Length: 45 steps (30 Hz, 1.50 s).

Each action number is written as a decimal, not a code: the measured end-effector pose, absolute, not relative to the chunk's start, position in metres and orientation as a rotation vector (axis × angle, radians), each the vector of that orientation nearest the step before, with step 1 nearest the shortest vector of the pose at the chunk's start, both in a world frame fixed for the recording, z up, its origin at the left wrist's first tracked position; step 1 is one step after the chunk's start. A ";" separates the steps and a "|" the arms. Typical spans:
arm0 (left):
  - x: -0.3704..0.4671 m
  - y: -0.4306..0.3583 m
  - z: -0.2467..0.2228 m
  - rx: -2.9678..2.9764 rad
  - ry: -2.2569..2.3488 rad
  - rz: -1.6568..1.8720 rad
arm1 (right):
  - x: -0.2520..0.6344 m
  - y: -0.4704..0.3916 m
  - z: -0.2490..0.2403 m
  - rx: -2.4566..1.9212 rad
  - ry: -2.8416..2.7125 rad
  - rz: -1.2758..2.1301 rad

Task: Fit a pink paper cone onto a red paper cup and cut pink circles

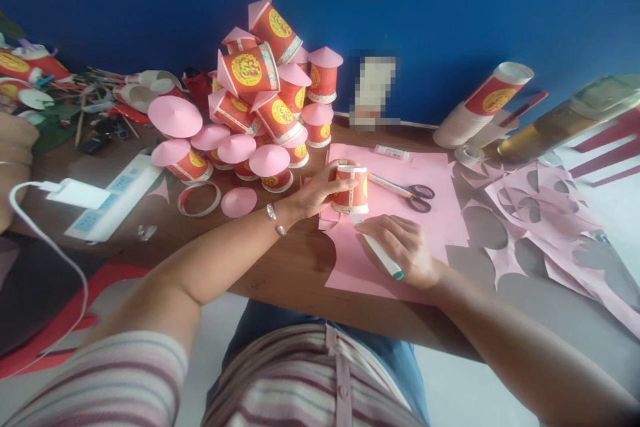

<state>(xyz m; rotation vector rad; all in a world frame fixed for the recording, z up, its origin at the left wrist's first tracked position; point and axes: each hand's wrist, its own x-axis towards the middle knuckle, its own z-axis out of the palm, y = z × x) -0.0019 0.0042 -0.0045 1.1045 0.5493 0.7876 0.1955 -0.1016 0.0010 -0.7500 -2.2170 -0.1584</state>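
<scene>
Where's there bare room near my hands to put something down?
Bare tabletop shows between your left forearm and the pink sheet. Another patch, with a small clear scrap, separates that forearm from the power strip. It's crowded beyond your left hand with pink-topped cups, and rightward with pink offcuts.

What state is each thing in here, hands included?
Left hand, gripping a cup
Right hand, gripping a white tool
Piled cups, topped with pink cones
Cup in hand, no cone
Scissors, lying on pink paper
Tube, lying on its side
Charger, plugged into power strip
Scraps, cut into
</scene>
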 end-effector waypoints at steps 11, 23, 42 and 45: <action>0.000 0.003 -0.002 1.145 0.539 0.773 | 0.199 -0.101 0.004 -0.792 -2.261 -0.129; 0.002 0.007 -0.010 1.124 0.510 0.806 | 0.197 -0.102 0.001 -0.783 -2.246 -0.148; -0.001 0.005 -0.002 1.213 0.526 0.790 | 0.202 -0.099 0.004 -0.813 -2.191 -0.209; -0.001 0.006 -0.004 1.196 0.528 0.786 | 0.202 -0.100 0.006 -0.827 -2.200 -0.219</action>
